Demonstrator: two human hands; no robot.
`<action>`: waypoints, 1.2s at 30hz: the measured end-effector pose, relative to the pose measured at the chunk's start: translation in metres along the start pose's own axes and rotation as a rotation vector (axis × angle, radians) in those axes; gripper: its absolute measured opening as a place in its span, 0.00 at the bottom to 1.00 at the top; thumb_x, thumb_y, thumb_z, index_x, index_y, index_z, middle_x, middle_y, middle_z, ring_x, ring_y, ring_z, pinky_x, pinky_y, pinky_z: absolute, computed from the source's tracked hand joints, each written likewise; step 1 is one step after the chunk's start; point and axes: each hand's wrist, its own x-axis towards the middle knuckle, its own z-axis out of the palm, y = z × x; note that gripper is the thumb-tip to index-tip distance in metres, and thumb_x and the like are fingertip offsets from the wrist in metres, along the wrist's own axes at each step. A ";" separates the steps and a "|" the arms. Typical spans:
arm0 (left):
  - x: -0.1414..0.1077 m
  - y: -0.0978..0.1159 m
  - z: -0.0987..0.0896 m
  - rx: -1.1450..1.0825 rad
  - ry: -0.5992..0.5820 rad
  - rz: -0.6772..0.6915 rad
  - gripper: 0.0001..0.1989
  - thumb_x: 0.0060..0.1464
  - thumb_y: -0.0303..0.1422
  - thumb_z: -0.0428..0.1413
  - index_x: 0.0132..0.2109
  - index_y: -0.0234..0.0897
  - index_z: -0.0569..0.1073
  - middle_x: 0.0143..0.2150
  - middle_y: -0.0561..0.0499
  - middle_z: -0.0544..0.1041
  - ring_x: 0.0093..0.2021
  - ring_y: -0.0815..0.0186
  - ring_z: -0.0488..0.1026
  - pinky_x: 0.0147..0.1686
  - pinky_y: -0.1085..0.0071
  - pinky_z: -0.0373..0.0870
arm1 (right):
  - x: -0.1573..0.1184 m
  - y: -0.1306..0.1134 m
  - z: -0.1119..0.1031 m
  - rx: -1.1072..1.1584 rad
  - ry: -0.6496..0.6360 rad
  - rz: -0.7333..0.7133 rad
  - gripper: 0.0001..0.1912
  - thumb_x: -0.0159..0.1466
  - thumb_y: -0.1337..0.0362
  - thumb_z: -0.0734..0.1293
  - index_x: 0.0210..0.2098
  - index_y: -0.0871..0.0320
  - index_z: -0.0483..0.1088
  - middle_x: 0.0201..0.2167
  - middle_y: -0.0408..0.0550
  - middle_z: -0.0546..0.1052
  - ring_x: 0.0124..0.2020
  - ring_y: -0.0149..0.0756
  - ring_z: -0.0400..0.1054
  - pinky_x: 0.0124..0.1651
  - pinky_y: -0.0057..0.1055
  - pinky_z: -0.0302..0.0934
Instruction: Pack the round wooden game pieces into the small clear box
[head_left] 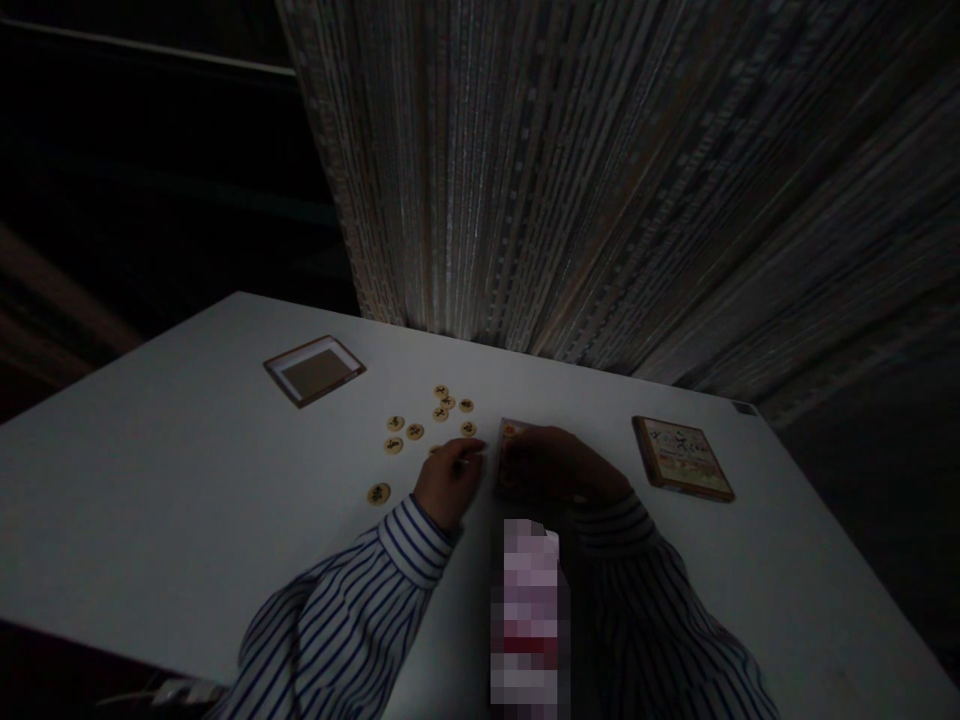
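My left hand point(448, 483) is at the middle of the white table, its fingers curled together near the left side of a small box point(507, 432). Whatever those fingers may hold is too dark and small to make out. My right hand point(566, 465) lies over that box and covers most of it; its fingers are in deep shadow. A reddish round shape shows in the box's upper left corner. Several round, pale wooden Chinese chess pieces point(415, 431) with dark characters lie scattered left of and beyond my left hand. One piece point(379, 494) sits apart, nearer to me.
Toward the back left of the table point(187, 450) lies a shallow open tray or lid point(315, 370) with a brown inside panel. A flat box or lid with printed characters point(684, 458) rests at the right. A striped curtain point(480, 180) hangs along the far edge.
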 end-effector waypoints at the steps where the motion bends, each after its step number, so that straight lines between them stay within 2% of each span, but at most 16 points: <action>1: 0.000 0.000 0.000 0.004 -0.004 0.001 0.12 0.49 0.31 0.49 0.38 0.34 0.74 0.37 0.45 0.78 0.34 0.63 0.75 0.36 0.67 0.72 | 0.000 -0.001 0.000 -0.011 0.000 0.000 0.10 0.60 0.67 0.61 0.36 0.54 0.74 0.33 0.45 0.77 0.34 0.34 0.70 0.36 0.29 0.62; 12: 0.000 -0.002 0.001 0.014 -0.009 0.007 0.12 0.49 0.31 0.49 0.39 0.34 0.74 0.37 0.46 0.78 0.34 0.65 0.75 0.35 0.69 0.72 | 0.002 -0.005 -0.003 -0.054 -0.094 0.052 0.12 0.60 0.65 0.60 0.40 0.52 0.73 0.36 0.44 0.78 0.36 0.34 0.71 0.38 0.27 0.62; 18: 0.000 -0.002 0.002 0.005 0.016 0.007 0.11 0.49 0.31 0.49 0.38 0.35 0.74 0.36 0.47 0.78 0.32 0.66 0.75 0.33 0.70 0.72 | 0.000 -0.001 0.000 -0.060 -0.042 0.015 0.11 0.60 0.65 0.61 0.38 0.53 0.74 0.34 0.45 0.78 0.35 0.35 0.71 0.37 0.28 0.61; 23: 0.000 -0.001 0.001 0.005 0.013 -0.001 0.11 0.49 0.31 0.50 0.38 0.34 0.74 0.36 0.46 0.78 0.33 0.65 0.74 0.34 0.69 0.72 | -0.001 0.003 -0.002 -0.112 0.066 -0.017 0.09 0.60 0.65 0.61 0.36 0.54 0.73 0.33 0.45 0.77 0.33 0.34 0.70 0.35 0.28 0.60; 26: 0.000 0.000 0.001 0.008 0.006 -0.009 0.12 0.49 0.31 0.49 0.38 0.34 0.74 0.36 0.46 0.79 0.32 0.65 0.74 0.34 0.69 0.72 | -0.001 0.000 -0.009 -0.183 0.126 0.016 0.09 0.61 0.65 0.60 0.34 0.56 0.72 0.30 0.47 0.77 0.31 0.34 0.69 0.33 0.27 0.58; 31: 0.001 -0.001 0.001 -0.007 0.021 0.008 0.11 0.49 0.32 0.49 0.38 0.35 0.74 0.35 0.47 0.79 0.32 0.65 0.74 0.34 0.69 0.72 | -0.006 -0.013 -0.025 -0.271 0.361 0.118 0.11 0.64 0.66 0.56 0.35 0.60 0.70 0.31 0.49 0.76 0.32 0.35 0.70 0.34 0.28 0.57; 36: 0.001 -0.002 0.002 -0.031 0.030 0.023 0.11 0.50 0.32 0.49 0.38 0.36 0.74 0.34 0.48 0.79 0.31 0.66 0.74 0.32 0.71 0.71 | -0.016 -0.024 -0.033 -0.170 0.566 0.088 0.10 0.63 0.66 0.57 0.37 0.60 0.70 0.35 0.50 0.77 0.36 0.37 0.70 0.39 0.30 0.59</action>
